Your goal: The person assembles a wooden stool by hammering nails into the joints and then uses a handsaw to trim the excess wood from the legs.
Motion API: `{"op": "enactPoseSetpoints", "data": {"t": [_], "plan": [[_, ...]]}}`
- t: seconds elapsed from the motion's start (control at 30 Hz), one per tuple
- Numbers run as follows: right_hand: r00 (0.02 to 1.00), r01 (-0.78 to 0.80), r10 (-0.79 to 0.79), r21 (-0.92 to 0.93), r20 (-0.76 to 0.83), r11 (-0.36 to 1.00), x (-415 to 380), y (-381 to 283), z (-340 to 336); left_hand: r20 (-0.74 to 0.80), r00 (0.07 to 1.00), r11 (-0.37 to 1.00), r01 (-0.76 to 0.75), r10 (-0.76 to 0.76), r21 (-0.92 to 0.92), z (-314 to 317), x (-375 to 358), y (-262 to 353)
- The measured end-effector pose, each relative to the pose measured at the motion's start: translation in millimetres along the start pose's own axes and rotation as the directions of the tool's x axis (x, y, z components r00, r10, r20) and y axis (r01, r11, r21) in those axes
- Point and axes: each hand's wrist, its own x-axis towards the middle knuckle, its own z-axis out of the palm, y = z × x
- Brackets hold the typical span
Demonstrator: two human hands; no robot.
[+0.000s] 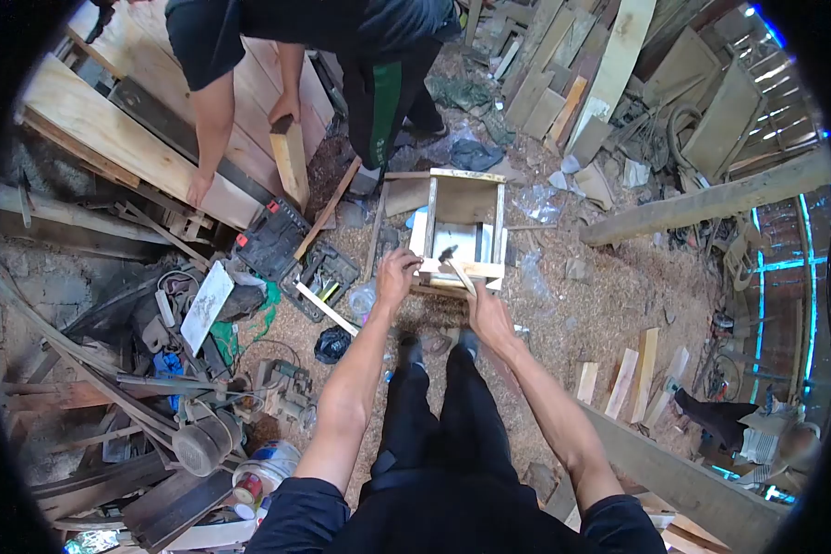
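Wooden frame (500, 217), box-like and open in the middle, on the shavings-covered floor (609, 295), straight ahead of the standing person and just beyond the shoes. Long axis runs away from the body; its two side rails point roughly forward. A pale batten (481, 270) lies crosswise over the near end, so its length runs left to right.

Hands apart, one towards each end of the batten. Left hand (395, 274) at the left end, fingers drawn together at the tip; whether they pinch a nail or only steady the wood, cannot tell. Right hand (491, 319) closed round the handle of a hammer (460, 273), on the near side and right of centre. Handle slants forward and left, head over the batten between the hands; contact with the wood cannot be made out. Left hand is nearer the left end, right hand nearer the right.

Left of the frame, an open tool case (277, 242) with tools beside it. Beyond that, a co-worker (342, 18) bends over long planks (97, 125), one hand on a plank, the other on the top of a wood block (291, 168).
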Motion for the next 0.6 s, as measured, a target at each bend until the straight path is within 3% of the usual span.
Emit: {"op": "enactPoseSetpoints", "data": {"t": [0.1, 0.17, 0.3, 0.37, 0.43, 0.5, 0.57, 0.6], "plan": [[1.000, -0.016, 0.016, -0.001, -0.026, 1.000, -14, 27, 4, 0.008, 0.993, 0.991, -0.115, 0.115, 0.062, -7, 1, -3], [0.998, 0.000, 0.000, 0.002, -0.057, 1.000, -28, 34, -3, 0.108, 0.993, 0.998, 0.044, -0.048, 0.041, -14, 0, 2], [0.994, -0.104, 0.105, 0.033, -0.021, 0.994, -56, 37, -12, -0.114, 0.992, 0.996, 0.060, -0.052, 0.061, -16, -17, -12], [0.985, -0.167, 0.169, 0.086, -0.020, 0.982, -62, 47, -12, -0.067, 0.966, 0.968, 0.249, -0.248, 0.008, -36, -32, 10], [0.981, -0.187, 0.190, 0.088, -0.025, 0.978, -64, 54, -15, 0.064, 0.959, 0.935, 0.285, -0.278, -0.209, -45, -56, -6], [0.976, -0.214, 0.217, 0.096, -0.019, 0.972, -72, 65, -13, 0.302, 0.839, 0.770, 0.538, -0.452, -0.343, -49, -88, -38], [0.992, -0.115, 0.121, 0.112, -0.044, 0.987, -74, 80, -12, 0.411, 0.731, 0.701, 0.666, -0.545, -0.254, -56, -128, -70], [0.993, -0.111, 0.115, 0.106, -0.028, 0.988, -75, 88, -10, 0.265, 0.801, 0.775, 0.592, -0.537, -0.219, -74, -148, -44]]}}
